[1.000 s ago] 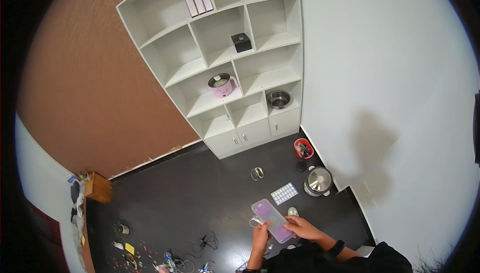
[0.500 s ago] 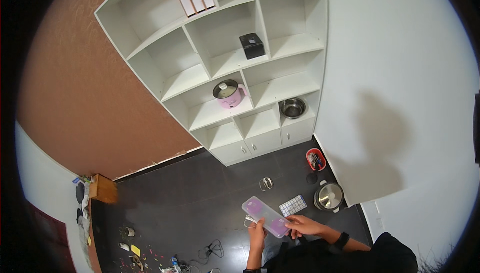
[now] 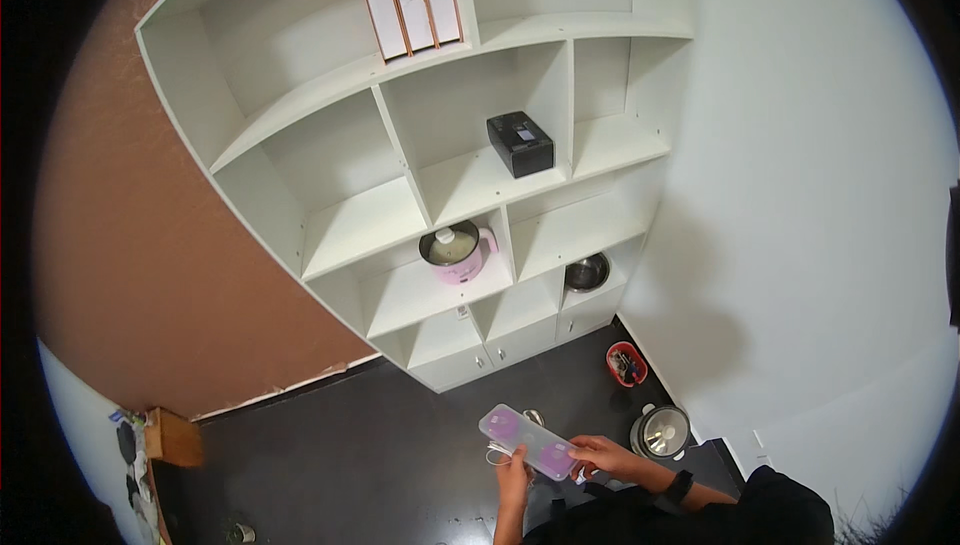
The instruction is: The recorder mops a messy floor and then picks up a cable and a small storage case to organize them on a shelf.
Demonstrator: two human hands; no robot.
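Both my hands hold a long, translucent plastic case (image 3: 527, 437) with purple patches, tilted above the dark floor. My left hand (image 3: 513, 477) grips its near edge from below, thumb on top. At the right end, my right hand (image 3: 603, 457) closes its fingers on the case's corner. A white cord (image 3: 494, 454) loops beside my left hand; whether that hand also grips it is unclear. Past the case's far edge, a small pale object (image 3: 535, 416) on the floor is partly covered.
A white shelf unit (image 3: 360, 229) stands ahead, bearing a pink electric pot (image 3: 460, 271), a black box (image 3: 520, 145) and a steel bowl (image 3: 587, 272). By the right wall are a red basket (image 3: 612, 369) and a lidded cooker (image 3: 664, 432). A wooden box (image 3: 173, 438) sits far left.
My view has tilted up and nearer the shelf unit, which appears larger and lower. The white keyboard is now mostly covered, and the floor clutter has largely left view. Both hands still hold the case.
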